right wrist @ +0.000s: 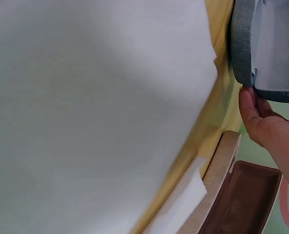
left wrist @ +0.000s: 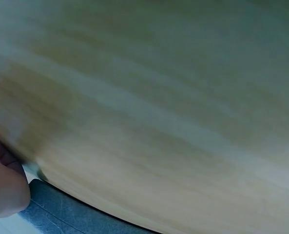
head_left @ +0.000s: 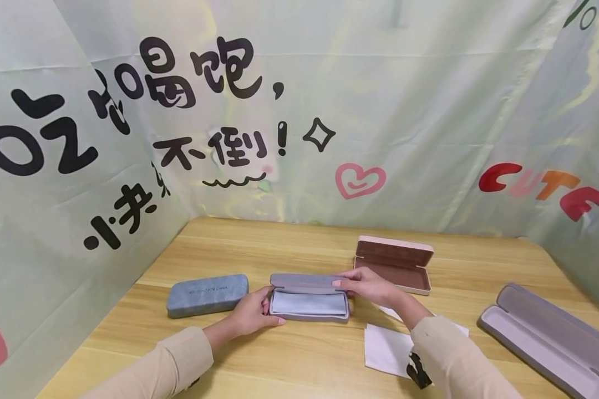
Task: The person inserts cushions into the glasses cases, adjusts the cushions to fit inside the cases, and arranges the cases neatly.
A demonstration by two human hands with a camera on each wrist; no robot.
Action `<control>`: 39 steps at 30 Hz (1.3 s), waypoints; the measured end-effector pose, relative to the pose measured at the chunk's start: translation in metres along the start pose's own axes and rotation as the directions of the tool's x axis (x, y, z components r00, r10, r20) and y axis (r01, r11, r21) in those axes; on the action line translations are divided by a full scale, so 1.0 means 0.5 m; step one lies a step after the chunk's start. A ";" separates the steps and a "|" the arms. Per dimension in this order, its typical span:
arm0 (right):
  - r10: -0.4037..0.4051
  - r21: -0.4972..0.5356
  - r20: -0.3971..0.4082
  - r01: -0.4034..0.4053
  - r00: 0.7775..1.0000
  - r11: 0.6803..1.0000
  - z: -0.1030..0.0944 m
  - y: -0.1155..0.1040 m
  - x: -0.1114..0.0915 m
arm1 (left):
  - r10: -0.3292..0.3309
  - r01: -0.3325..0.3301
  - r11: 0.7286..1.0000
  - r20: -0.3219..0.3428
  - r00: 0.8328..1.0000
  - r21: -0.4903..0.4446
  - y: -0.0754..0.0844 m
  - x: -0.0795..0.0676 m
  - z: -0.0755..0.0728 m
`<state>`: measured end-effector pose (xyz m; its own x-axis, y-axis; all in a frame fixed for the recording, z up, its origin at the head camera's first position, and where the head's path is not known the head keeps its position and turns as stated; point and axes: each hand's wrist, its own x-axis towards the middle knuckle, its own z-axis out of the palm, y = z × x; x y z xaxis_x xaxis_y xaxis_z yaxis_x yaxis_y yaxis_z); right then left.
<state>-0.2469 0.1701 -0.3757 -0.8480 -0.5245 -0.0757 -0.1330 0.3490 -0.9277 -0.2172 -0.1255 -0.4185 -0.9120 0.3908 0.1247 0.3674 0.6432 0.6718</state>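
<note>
A grey glasses case stands on the table with its lid raised. Inside lies a folded pale blue cloth. My left hand grips the left end of the case, its thumb along the front edge. At the right end, my right hand pinches the lid, thumb on the inner side; the right wrist view shows its fingers at the corner of the case. Close to the left hand is a closed blue-grey glasses case, whose edge also shows in the left wrist view.
Behind the right hand stands an opened pink case with brown lining. White sheets lie under the right forearm. A long opened grey-mauve case rests at the right. Printed fabric walls enclose the wooden table.
</note>
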 end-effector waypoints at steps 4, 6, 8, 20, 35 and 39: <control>0.002 -0.048 0.000 -0.002 1.000 0.999 -0.001 -0.003 -0.001 | 0.009 -0.009 1.000 0.003 1.000 -0.012 -0.001 0.000 -0.001; -0.011 -0.068 0.009 0.011 1.000 0.998 0.000 -0.004 -0.003 | 0.013 -0.013 1.000 0.008 1.000 -0.020 0.000 0.000 -0.002; -0.023 -0.077 0.008 0.024 1.000 0.997 0.000 -0.006 -0.006 | 0.016 -0.015 1.000 0.015 1.000 -0.025 0.001 0.000 -0.003; -0.071 -0.168 -0.029 0.065 0.997 0.984 0.017 -0.016 -0.017 | 0.013 -0.012 0.999 0.028 1.000 -0.043 0.000 0.000 -0.008; -0.202 -0.254 -0.021 0.190 0.979 0.948 0.030 -0.003 -0.023 | 0.034 -0.032 0.998 0.031 0.999 -0.061 -0.003 0.000 -0.005; -0.250 -0.273 -0.001 0.240 0.968 0.932 0.031 -0.001 -0.026 | 0.040 -0.038 0.997 0.034 0.999 -0.074 -0.001 -0.002 -0.004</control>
<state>-0.2280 0.1647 -0.3801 -0.7884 -0.5944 0.1587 -0.4674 0.4110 -0.7827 -0.2170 -0.1275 -0.4174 -0.8898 0.4384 0.1269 0.3870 0.5774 0.7189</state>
